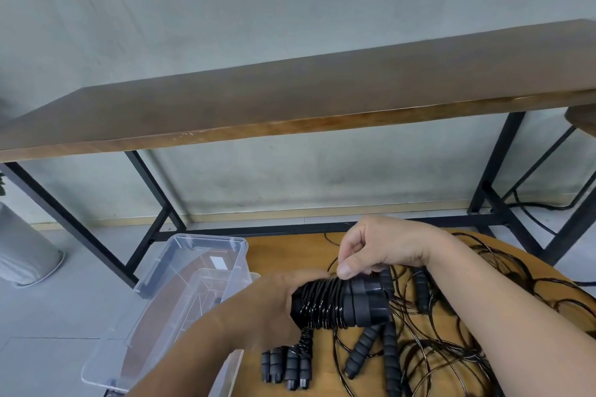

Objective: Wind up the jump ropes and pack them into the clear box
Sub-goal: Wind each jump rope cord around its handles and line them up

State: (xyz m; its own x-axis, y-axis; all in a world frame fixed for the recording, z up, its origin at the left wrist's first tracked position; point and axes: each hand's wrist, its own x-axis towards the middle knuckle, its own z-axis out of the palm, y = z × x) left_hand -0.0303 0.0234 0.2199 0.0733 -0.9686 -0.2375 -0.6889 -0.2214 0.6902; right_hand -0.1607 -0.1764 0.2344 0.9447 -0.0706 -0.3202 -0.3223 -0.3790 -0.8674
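Observation:
My left hand (274, 306) grips a pair of black jump rope handles (358, 303) held side by side, with thin black cord wound in many turns around them. My right hand (374, 248) pinches the cord just above the wound bundle. Two wound jump ropes (287, 364) lie on the round wooden table (290, 255) below my left hand. A tangle of loose ropes with black handles (425, 348) spreads across the table to the right. The clear box (190, 271) sits open at the table's left edge, with a second clear tray or lid nested against it.
A long dark wooden bench table (290, 106) on black metal legs stands along the grey wall ahead. A grey round object (22, 251) rests on the floor at left. A black cable (541, 206) runs along the floor at right.

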